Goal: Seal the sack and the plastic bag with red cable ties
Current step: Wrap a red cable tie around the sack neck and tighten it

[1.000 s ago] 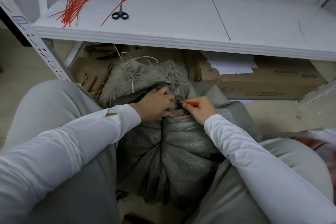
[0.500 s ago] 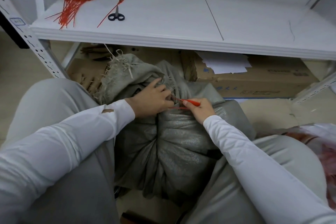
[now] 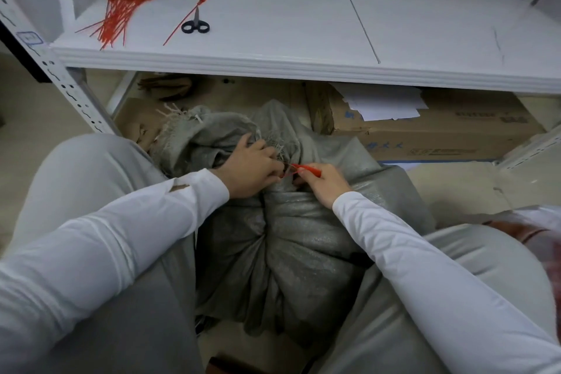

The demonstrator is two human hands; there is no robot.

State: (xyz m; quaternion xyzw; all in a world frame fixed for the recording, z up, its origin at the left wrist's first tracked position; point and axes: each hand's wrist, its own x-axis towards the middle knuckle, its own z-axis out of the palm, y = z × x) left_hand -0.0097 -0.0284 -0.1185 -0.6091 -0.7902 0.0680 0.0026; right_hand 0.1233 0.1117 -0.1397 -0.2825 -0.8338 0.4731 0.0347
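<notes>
A grey woven sack [image 3: 291, 240] stands between my knees, its frayed mouth gathered and flopped to the left. My left hand [image 3: 250, 168] grips the bunched neck and pinches one end of a red cable tie [image 3: 306, 169] looped at the neck. My right hand [image 3: 323, 182] pinches the tie's other end, just right of the left hand. Part of the tie is hidden by my fingers. A plastic bag [image 3: 534, 228] with reddish contents shows at the right edge, beside my right knee.
A white shelf [image 3: 303, 64] runs across above the sack. On it lie a bundle of red cable ties [image 3: 121, 14], black scissors [image 3: 195, 24] and one loose red tie [image 3: 185, 21]. A cardboard box [image 3: 431, 133] with white papers sits under the shelf.
The sack's frayed top has been pressed down and to the left. Both hands stay at the neck, working the red tie there.
</notes>
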